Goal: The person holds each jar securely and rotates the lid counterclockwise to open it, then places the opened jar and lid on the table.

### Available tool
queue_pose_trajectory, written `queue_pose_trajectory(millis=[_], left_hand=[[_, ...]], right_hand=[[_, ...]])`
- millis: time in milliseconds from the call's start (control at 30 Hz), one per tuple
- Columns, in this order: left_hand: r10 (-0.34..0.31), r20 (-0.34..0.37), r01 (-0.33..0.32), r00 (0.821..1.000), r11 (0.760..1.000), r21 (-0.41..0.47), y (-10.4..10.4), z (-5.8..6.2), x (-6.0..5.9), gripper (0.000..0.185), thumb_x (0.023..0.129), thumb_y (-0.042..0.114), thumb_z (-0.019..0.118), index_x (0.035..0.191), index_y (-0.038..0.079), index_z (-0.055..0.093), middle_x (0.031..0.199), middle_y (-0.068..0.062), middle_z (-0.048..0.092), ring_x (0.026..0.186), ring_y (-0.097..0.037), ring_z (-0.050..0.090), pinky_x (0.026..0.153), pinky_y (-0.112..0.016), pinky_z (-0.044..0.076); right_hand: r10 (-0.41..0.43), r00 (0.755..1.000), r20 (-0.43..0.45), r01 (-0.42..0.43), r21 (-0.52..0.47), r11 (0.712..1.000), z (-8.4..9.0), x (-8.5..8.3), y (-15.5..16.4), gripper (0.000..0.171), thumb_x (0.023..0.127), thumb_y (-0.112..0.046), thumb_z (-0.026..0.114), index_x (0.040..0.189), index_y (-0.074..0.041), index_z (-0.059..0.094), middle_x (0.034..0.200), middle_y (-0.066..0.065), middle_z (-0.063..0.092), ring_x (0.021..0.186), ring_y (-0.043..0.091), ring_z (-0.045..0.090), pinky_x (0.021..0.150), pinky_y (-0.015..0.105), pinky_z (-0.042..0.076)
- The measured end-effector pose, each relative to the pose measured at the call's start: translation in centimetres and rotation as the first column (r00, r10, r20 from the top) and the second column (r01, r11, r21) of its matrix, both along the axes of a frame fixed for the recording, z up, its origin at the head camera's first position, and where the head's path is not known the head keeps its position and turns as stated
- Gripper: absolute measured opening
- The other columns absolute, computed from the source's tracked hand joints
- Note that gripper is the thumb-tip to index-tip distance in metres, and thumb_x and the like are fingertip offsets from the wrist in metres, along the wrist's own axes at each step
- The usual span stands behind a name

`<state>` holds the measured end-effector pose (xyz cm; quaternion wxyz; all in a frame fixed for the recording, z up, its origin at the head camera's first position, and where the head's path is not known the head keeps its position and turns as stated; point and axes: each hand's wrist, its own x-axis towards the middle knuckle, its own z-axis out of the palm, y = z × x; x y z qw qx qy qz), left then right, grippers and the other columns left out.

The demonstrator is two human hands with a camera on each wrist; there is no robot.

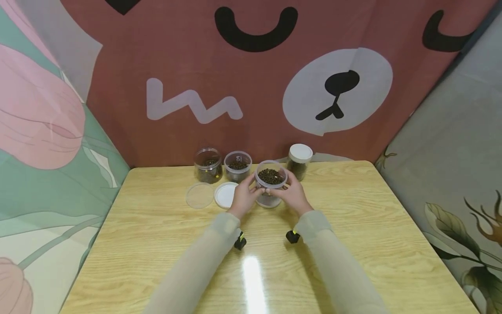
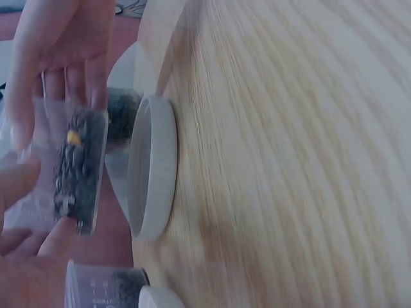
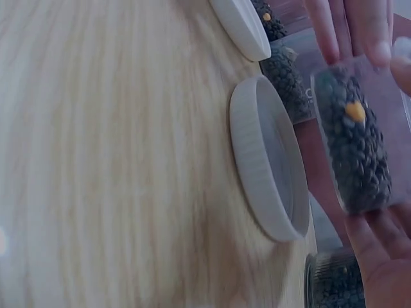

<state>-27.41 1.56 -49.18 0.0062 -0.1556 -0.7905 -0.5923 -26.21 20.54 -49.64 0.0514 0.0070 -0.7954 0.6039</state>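
A clear plastic jar (image 1: pixel 270 176) of small dark grains is uncovered, its mouth facing up. My left hand (image 1: pixel 244 197) grips its left side and my right hand (image 1: pixel 295 196) its right side, thumbs at the front. Both wrist views show the jar (image 2: pixel 80 170) raised off the table, with a yellow piece (image 3: pixel 355 111) among the grains against its wall. Just below, a white screw lid (image 3: pixel 266 157) lies on the table with its hollow side up. Fingers hide parts of the jar's sides.
Two uncovered jars, one larger (image 1: pixel 208 171) and one smaller (image 1: pixel 237 170), stand at the back left with dark grains inside. A clear lid (image 1: pixel 199 195) and a white lid (image 1: pixel 225 195) lie before them. Right of my hands stands a white-capped jar (image 1: pixel 300 160). Patterned cloth (image 1: pixel 259 109) hangs behind the table.
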Motion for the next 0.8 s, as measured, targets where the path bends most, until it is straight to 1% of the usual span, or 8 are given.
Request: queue_pose_trajectory(millis=[100,167,333,433,567,700,800], left_hand=[[0.083,-0.015,-0.083,0.996,0.997,0.002,0.5,0.1,-0.2,0.058,0.089,0.000,0.076,0.142,-0.004,0.054,0.137,-0.023,0.060,0.129,-0.035,0.057,0.097,-0.033,0.054],[0.123,-0.011,-0.123,0.992,0.992,0.017,0.7,0.2,-0.4,0.054,0.088,-0.002,0.075,0.138,-0.007,0.056,0.133,-0.024,0.062,0.126,-0.035,0.059,0.096,-0.032,0.055],[0.188,-0.025,-0.186,0.982,0.980,0.068,1.4,0.2,-0.9,0.046,0.087,-0.008,0.071,0.131,-0.009,0.060,0.130,-0.027,0.063,0.123,-0.038,0.061,0.096,-0.036,0.055],[0.222,-0.040,-0.219,0.974,0.973,0.067,1.7,0.0,-1.2,0.043,0.088,-0.008,0.067,0.131,-0.009,0.059,0.130,-0.028,0.063,0.123,-0.040,0.060,0.096,-0.038,0.055],[0.218,-0.021,-0.216,0.976,0.974,0.069,1.9,-0.3,-1.3,0.045,0.090,-0.006,0.061,0.135,-0.009,0.056,0.133,-0.028,0.060,0.126,-0.040,0.058,0.098,-0.040,0.054],[0.164,0.013,-0.164,0.986,0.984,0.064,2.2,-0.1,-1.2,0.050,0.092,-0.005,0.058,0.141,-0.007,0.052,0.140,-0.027,0.055,0.130,-0.038,0.055,0.099,-0.037,0.053],[0.137,0.033,-0.138,0.990,0.989,0.051,2.3,0.0,-1.1,0.052,0.093,-0.004,0.058,0.144,-0.006,0.050,0.144,-0.027,0.052,0.130,-0.038,0.055,0.100,-0.035,0.052]], right_hand=[[-0.046,0.999,-0.024,0.046,-0.015,0.999,0.0,-0.6,-0.7,0.090,0.078,-0.011,0.087,0.153,-0.005,0.038,0.152,0.015,0.045,0.137,0.034,0.044,0.114,0.046,0.040],[-0.075,0.997,-0.031,0.074,-0.018,0.997,0.0,-1.0,-1.1,0.090,0.078,-0.010,0.087,0.152,-0.003,0.037,0.152,0.016,0.044,0.137,0.034,0.044,0.114,0.045,0.040],[-0.138,0.989,-0.045,0.136,-0.047,0.990,0.1,-1.7,-2.2,0.090,0.077,-0.008,0.087,0.151,0.001,0.036,0.149,0.020,0.043,0.139,0.034,0.042,0.115,0.044,0.039],[-0.162,0.985,-0.059,0.161,-0.032,0.986,-0.1,-2.2,-2.6,0.090,0.077,-0.009,0.087,0.149,0.002,0.035,0.148,0.022,0.044,0.140,0.034,0.042,0.115,0.043,0.039],[-0.204,0.977,-0.066,0.204,-0.003,0.979,-0.4,-2.6,-3.0,0.087,0.077,-0.011,0.088,0.146,0.001,0.037,0.144,0.021,0.047,0.137,0.033,0.045,0.112,0.042,0.042],[-0.259,0.964,-0.060,0.259,-0.008,0.966,0.0,-2.8,-3.1,0.087,0.076,-0.012,0.088,0.146,0.003,0.037,0.142,0.021,0.049,0.136,0.035,0.046,0.112,0.043,0.042],[-0.274,0.961,-0.048,0.275,0.004,0.962,0.2,-3.0,-3.1,0.090,0.077,-0.015,0.088,0.148,0.003,0.035,0.145,0.021,0.048,0.137,0.035,0.046,0.113,0.043,0.040]])
